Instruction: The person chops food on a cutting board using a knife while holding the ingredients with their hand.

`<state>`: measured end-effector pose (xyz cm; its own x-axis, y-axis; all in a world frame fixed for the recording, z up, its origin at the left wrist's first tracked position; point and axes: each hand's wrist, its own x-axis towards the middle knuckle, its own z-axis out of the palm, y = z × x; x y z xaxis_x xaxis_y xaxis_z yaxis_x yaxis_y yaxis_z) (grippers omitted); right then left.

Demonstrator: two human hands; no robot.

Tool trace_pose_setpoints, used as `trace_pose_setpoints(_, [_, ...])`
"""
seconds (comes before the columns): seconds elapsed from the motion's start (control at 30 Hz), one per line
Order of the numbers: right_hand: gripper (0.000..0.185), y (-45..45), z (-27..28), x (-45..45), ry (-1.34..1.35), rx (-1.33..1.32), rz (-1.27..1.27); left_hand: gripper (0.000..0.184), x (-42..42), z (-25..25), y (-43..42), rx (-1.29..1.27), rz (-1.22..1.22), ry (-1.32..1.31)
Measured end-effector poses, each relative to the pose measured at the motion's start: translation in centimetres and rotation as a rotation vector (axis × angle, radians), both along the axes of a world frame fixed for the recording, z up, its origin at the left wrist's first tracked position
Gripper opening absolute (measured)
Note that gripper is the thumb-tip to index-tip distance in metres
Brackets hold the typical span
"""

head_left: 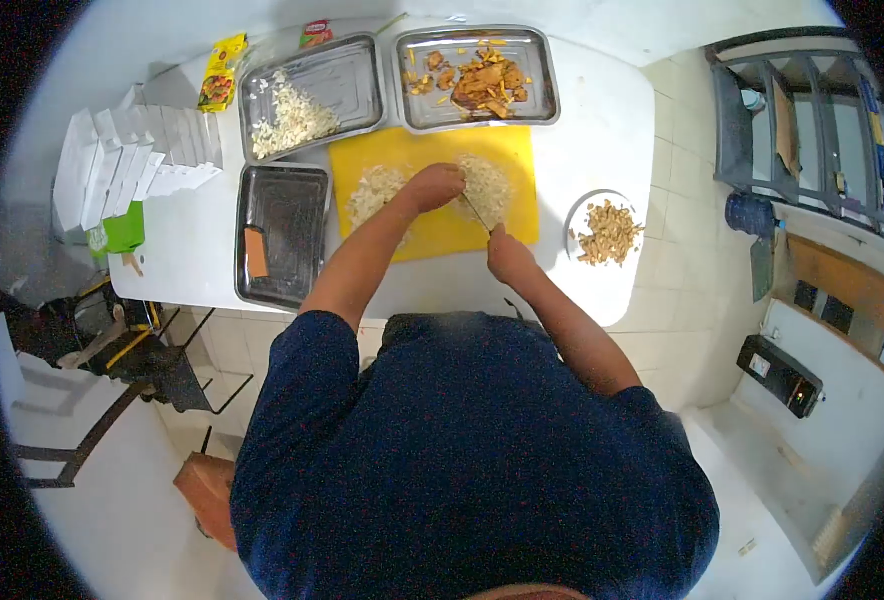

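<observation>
A yellow cutting board (432, 242) lies on the white table before me, with two piles of finely chopped pale food on it. My right hand (509, 254) is closed round the handle of a knife (476, 213). The blade slants up and left across the edge of the right chopped pile (490, 188). At the blade's far end is my left hand (436, 187), its fingers curled together against the knife. My left forearm passes over part of the left chopped pile (374, 192).
Behind the board stand a metal tray (362, 75) of pale pieces and another tray (552, 95) of browned pieces. A dark tray (282, 215) with an orange-brown piece sits left. At right is a plate (573, 222) of brown bits. White boxes (112, 165) and a yellow packet (223, 72) line the left.
</observation>
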<state>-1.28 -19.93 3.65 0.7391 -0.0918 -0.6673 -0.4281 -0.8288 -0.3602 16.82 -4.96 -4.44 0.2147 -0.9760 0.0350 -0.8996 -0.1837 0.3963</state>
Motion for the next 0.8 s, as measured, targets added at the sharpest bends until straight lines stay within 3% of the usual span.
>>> trace_pose_setpoints(0.27, [0.03,-0.1,-3.4,-2.6,-0.05,0.033,-0.08,0.007,0.2,0.8,-0.7,0.076,-0.101,-0.124])
trace_pose_setpoints(0.33, [0.031,-0.6,-1.9,-1.1,-0.018,0.037,-0.051,0.007,0.4,0.7,-1.2,0.182,-0.071,-0.121])
trace_pose_setpoints(0.43, [0.03,-1.6,0.0,0.6,-0.014,0.048,0.027,0.008,0.5,-0.1,-1.0,0.145,0.09,-0.044])
trace_pose_setpoints(0.53, [0.028,-2.4,1.5,1.8,-0.045,0.023,0.08,0.008,1.2,-0.4,-0.9,0.082,-0.022,-0.066])
trace_pose_setpoints(0.8, [0.027,-0.9,3.9,3.2,-0.008,-0.093,0.12,0.007,0.2,-0.7,-0.9,0.11,0.14,0.075])
